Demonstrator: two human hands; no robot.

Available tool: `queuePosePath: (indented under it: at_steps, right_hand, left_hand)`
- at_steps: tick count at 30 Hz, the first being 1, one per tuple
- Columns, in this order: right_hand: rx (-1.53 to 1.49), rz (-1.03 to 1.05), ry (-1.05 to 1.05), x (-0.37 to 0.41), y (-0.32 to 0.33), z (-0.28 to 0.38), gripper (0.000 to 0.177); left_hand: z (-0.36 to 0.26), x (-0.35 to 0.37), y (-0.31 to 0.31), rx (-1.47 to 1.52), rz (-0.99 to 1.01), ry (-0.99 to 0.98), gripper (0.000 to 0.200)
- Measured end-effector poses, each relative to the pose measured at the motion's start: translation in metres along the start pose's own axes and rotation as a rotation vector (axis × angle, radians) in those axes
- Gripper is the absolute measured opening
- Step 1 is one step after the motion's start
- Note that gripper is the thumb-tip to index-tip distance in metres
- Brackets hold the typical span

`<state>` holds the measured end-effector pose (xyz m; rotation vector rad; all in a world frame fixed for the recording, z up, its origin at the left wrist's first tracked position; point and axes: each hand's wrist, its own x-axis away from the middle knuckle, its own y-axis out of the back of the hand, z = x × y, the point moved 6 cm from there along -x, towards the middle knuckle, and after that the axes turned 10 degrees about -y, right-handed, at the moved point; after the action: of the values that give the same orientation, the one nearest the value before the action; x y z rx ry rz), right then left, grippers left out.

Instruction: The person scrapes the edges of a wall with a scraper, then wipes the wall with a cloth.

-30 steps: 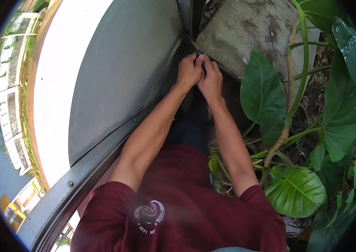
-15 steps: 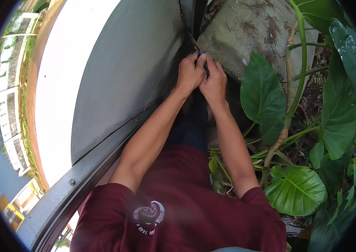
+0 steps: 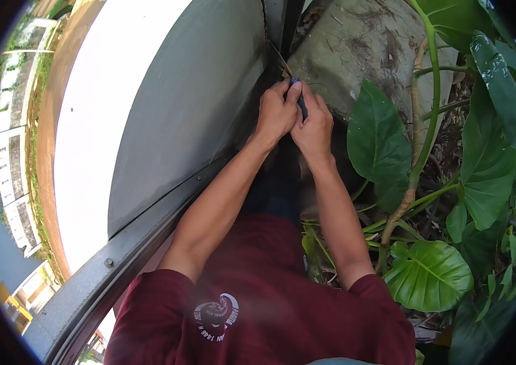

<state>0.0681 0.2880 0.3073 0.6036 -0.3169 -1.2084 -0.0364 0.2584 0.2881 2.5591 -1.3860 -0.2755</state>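
Observation:
A slim tool with a dark handle (image 3: 301,108), a blue collar and a thin metal blade (image 3: 281,59) is between my two hands. My right hand (image 3: 315,129) is closed around the handle. My left hand (image 3: 277,114) is closed too, its thumb and fingers pressed at the front of the handle by the blue collar. The blade points up and to the left, its tip at the seam along the edge of the grey panel (image 3: 191,103). Beside that seam runs a dark upright post (image 3: 291,27).
A large pale rock (image 3: 355,52) lies just beyond my right hand. Broad green leaves (image 3: 379,137) and a thick stem (image 3: 429,121) crowd the right side. A metal frame rail (image 3: 142,237) with bolts runs along my left arm.
Both hands and the tool sit slightly lower and further right in view. The view itself has shifted a little. The grip on the tool looks the same.

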Motion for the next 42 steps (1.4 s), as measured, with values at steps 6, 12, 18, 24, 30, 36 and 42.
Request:
queuePosePath:
  at_steps: [6,12,18,24,30,36,42]
  right_hand:
    - [-0.018,-0.009,0.011,0.004,0.006,0.0,0.048]
    - [0.037,-0.001,0.035,0.006,0.004,-0.003,0.049]
    - [0.07,0.022,0.0,0.005,-0.001,-0.003,0.049]
    - [0.095,-0.005,-0.004,0.007,-0.004,-0.003,0.051]
    - [0.087,-0.012,0.015,0.007,-0.005,0.001,0.051]
    - [0.094,0.01,-0.006,0.011,-0.003,-0.009,0.052]
    - [0.048,-0.021,-0.004,0.006,0.003,0.003,0.046]
  left_hand:
    - [0.001,0.001,0.0,-0.04,0.025,-0.005,0.042]
    - [0.005,0.0,-0.003,-0.012,0.042,0.063,0.04]
    - [0.007,-0.001,0.0,0.016,0.044,0.036,0.037]
    - [0.01,0.006,0.0,0.003,-0.018,-0.043,0.039]
    - [0.013,0.007,-0.001,0.035,0.01,-0.043,0.039]
    - [0.02,0.004,-0.003,-0.023,0.01,-0.083,0.036]
    - [0.012,-0.002,0.002,0.054,0.012,-0.013,0.036]
